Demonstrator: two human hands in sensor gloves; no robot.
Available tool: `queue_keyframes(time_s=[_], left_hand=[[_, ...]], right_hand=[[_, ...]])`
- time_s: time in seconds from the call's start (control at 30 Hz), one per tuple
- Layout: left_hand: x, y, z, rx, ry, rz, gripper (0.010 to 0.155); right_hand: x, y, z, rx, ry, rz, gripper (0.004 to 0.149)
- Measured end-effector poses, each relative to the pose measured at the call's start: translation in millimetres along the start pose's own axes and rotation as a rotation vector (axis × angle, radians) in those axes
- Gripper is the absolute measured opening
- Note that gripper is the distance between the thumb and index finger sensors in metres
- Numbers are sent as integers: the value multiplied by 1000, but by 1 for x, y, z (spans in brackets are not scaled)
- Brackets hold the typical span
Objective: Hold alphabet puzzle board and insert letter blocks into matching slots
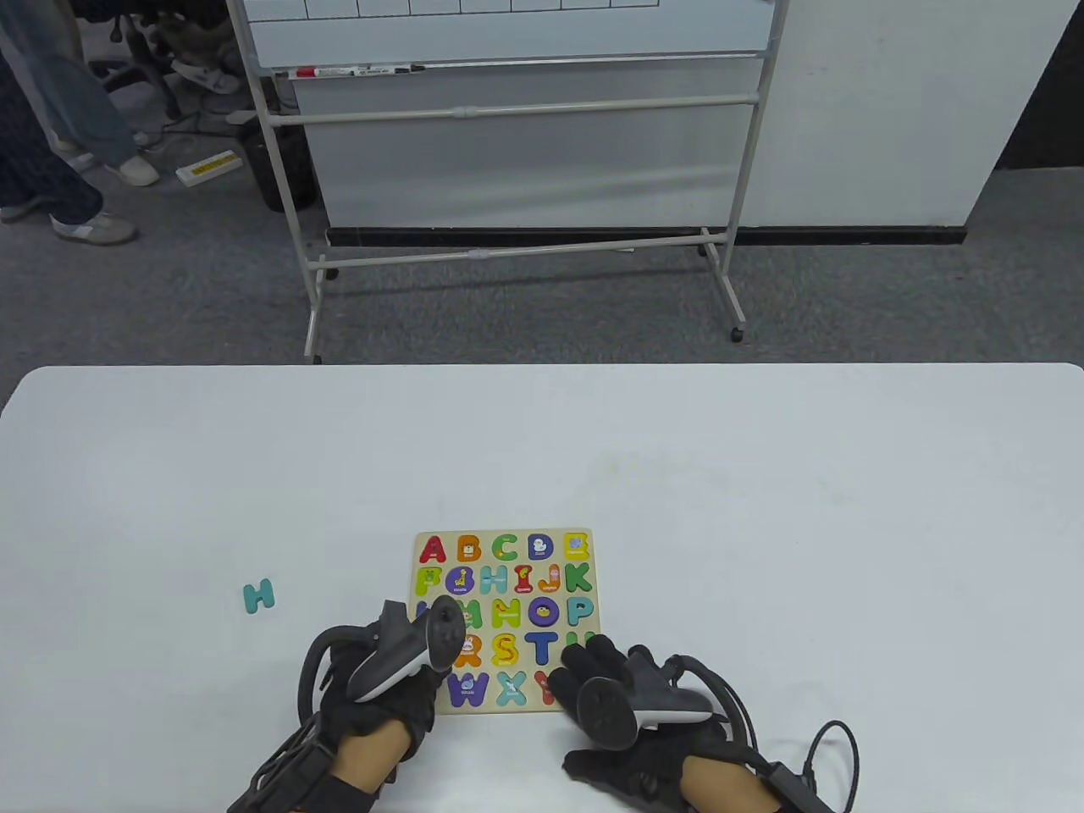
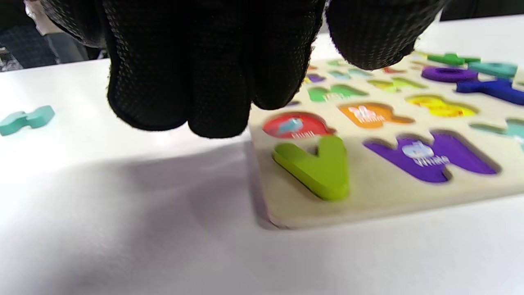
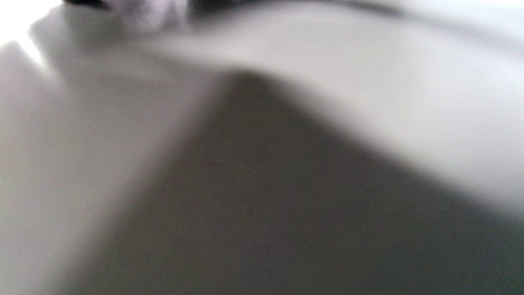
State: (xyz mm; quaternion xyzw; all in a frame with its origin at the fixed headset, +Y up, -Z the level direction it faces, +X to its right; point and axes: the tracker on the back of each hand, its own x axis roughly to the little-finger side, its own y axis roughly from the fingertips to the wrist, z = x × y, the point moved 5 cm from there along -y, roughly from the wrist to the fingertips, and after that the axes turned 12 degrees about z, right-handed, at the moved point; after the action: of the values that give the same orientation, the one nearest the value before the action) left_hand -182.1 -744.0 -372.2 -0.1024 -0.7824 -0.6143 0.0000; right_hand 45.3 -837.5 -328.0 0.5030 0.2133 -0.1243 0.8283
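Observation:
The alphabet puzzle board (image 1: 559,534) lies flat on the white table, most of its slots filled with coloured letters. My left hand (image 1: 405,696) is at the board's near left corner. In the left wrist view its fingers (image 2: 196,82) hang just above the table beside the board's (image 2: 380,192) edge and hold nothing. A green V block (image 2: 317,166) lies on that corner, beside the empty purple W slot (image 2: 430,157). A loose teal H block (image 1: 258,595) lies on the table to the left, also in the left wrist view (image 2: 26,119). My right hand (image 1: 586,659) rests its fingers on the board's near right corner.
The table (image 1: 762,474) stretches far and wide around the board. Cables (image 1: 834,754) trail from the right glove at the near edge. A whiteboard stand (image 1: 525,246) is on the floor beyond the table. The right wrist view is a grey blur.

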Motion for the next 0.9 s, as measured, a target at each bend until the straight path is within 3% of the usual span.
queue_keyframes(time_s=[0.17,0.23,0.33,0.4,0.7,0.9], left_hand=[[47,-8,26,-104,-5,28,68],[72,-17,37,-133,25,-1,63],[100,-26,41,-125,116,24,64],[117,-35,42,-138,76,45,67],[155,-85,-3,0,-53,153,73],[178,-106,-31,99,14,208,75]], right_hand=[[0,0,0,0,0,0,89],[1,0,0,0,-5,-2,89],[1,-1,-1,-1,-7,-2,89],[1,-1,-1,4,-2,-1,88],[1,-1,-2,4,-5,-4,84],[1,-1,-3,12,1,-8,86]])
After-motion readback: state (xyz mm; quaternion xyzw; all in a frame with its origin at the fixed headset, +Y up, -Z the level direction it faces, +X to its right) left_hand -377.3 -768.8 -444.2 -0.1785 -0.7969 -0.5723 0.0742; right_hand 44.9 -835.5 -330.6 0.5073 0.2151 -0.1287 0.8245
